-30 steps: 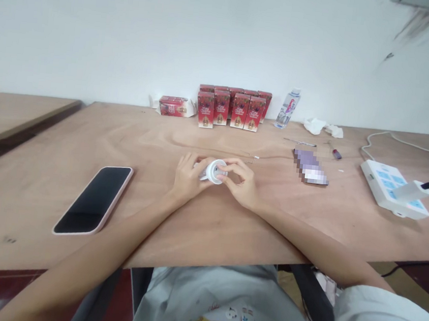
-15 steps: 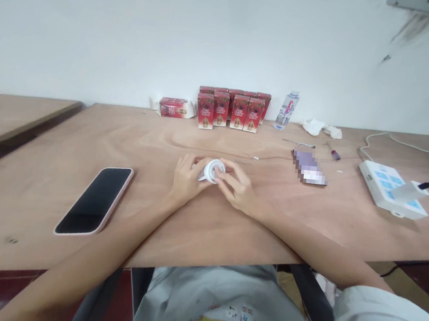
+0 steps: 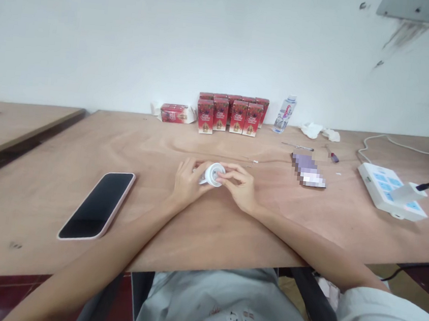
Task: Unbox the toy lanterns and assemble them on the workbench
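Observation:
A small white round object [image 3: 210, 174] with a recessed end and a narrow strip along its side is held above the wooden table. I cannot make out its exact kind. My left hand [image 3: 189, 182] is closed around its left side, and the fingers hide part of its body. From the right, my right hand [image 3: 240, 187] pinches the round end, with thumb and fingertips on the rim and at the recess. Whether a tiny part sits between those fingertips is too small to see.
Several red printed boxes [image 3: 238, 117] stand by the wall, an opened box [image 3: 175, 113] lying beside them. A water bottle [image 3: 285, 114], crumpled tissues [image 3: 311, 130], a screwdriver [image 3: 332, 155] and a blurred phone [image 3: 308, 170] are right; a power strip [image 3: 387, 191] is farther right. A dark-screened phone [image 3: 96, 207] lies left.
The camera view has shifted slightly, so the table items appear a little lower. My right fingers have shifted slightly at the white object's end, and its recess shows more.

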`<act>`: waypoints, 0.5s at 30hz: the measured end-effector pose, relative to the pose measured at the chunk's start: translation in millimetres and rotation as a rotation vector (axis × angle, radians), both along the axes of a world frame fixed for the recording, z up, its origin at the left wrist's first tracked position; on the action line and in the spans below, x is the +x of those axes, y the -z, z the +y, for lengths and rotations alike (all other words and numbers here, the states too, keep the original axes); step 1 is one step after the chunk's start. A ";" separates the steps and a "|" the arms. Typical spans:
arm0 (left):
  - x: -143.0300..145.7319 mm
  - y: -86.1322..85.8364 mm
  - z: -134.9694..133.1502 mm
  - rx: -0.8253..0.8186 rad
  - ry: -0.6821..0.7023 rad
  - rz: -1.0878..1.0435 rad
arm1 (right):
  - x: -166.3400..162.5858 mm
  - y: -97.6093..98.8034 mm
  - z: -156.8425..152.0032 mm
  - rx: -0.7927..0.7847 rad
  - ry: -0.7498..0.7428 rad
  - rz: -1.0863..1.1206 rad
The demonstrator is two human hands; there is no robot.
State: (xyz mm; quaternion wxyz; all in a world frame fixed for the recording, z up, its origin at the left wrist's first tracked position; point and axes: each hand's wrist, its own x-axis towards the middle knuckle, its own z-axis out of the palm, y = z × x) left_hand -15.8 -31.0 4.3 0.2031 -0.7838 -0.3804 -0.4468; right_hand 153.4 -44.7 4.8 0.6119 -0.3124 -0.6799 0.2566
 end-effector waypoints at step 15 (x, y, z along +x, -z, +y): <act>-2.5 -5.3 -1.1 0.064 -0.026 0.072 | 6.6 1.9 -6.6 0.589 0.374 -0.462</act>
